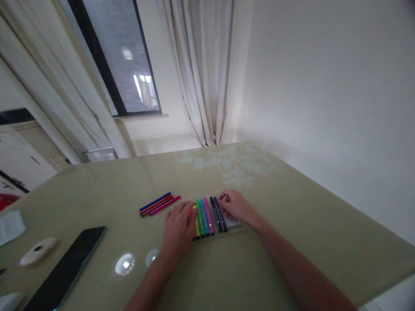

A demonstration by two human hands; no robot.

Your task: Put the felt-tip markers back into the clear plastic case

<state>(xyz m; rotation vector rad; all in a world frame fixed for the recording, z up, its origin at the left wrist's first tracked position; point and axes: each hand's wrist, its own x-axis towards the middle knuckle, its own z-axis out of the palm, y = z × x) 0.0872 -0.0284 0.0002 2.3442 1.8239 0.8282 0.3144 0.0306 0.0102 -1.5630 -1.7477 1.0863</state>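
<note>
Several coloured markers lie side by side in a clear plastic tray (238, 227) on the table. From the left they include a yellow marker (196, 226), a green marker (201, 220), a blue marker (205, 218), a pink marker (209, 217), a black marker (215, 214) and a dark purple marker (220, 214). My left hand (180, 224) curls over the tray's left end, hiding part of it. With bent fingers, my right hand (235, 205) grips the upper part of the purple marker. A gap separates the pink and black markers.
Loose blue (155, 201), red (157, 205) and magenta (165, 205) markers lie left of the tray. A black tablet-like slab (68, 268), a white oval object (38, 251) and a pale folded cloth or tissue (11, 226) are at the left. A wall borders the table's right side.
</note>
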